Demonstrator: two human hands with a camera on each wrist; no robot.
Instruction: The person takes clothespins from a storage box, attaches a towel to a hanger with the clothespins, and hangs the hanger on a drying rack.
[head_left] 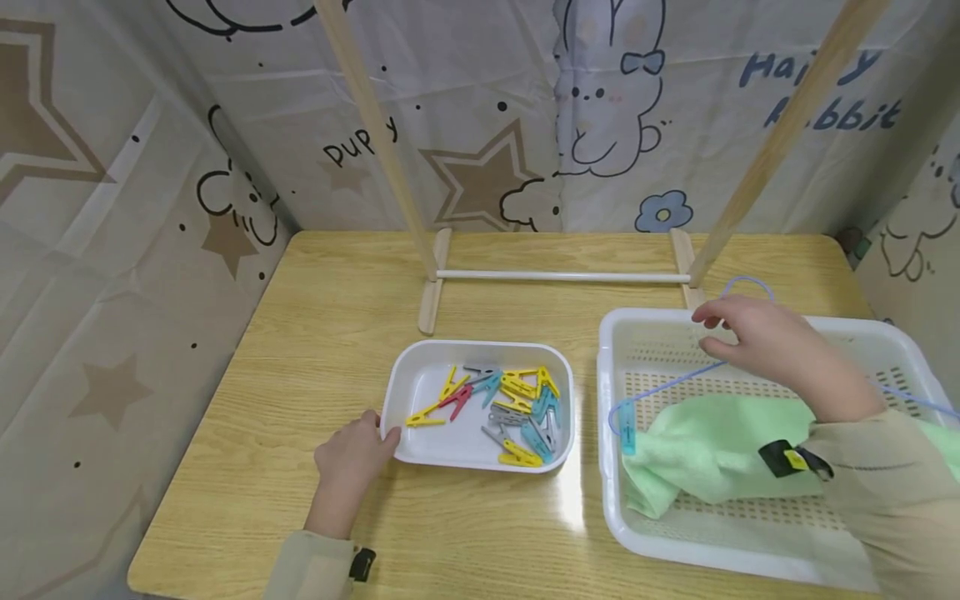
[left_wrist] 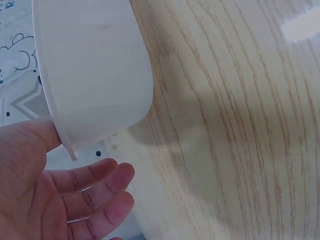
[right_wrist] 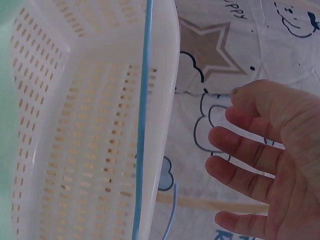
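Note:
A white plastic tray point(head_left: 442, 450) of several coloured clothespins point(head_left: 517, 408) stands on the table. At its near-left corner is my left hand point(head_left: 356, 458); the thumb lies over the rim, while the other fingers curve loosely outside, apart from the tray wall point(left_wrist: 95, 65). My right hand point(head_left: 765, 342) hovers over the back of a white perforated basket point(head_left: 611, 500), fingers spread and holding nothing. Beneath it a blue wire hanger point(head_left: 675, 382) crosses the basket, its hook point(head_left: 746, 282) past the back rim. A light-blue clothespin point(head_left: 627, 427) pins a mint-green cloth point(head_left: 720, 450) at the hanger's left end.
Behind the tray stands a wooden rack, with slanting uprights point(head_left: 382, 150), feet point(head_left: 429, 307) and a white lower bar point(head_left: 562, 276). Printed curtains point(head_left: 465, 108) enclose the back and sides of the wooden table point(head_left: 300, 333). The basket fills the table's right side.

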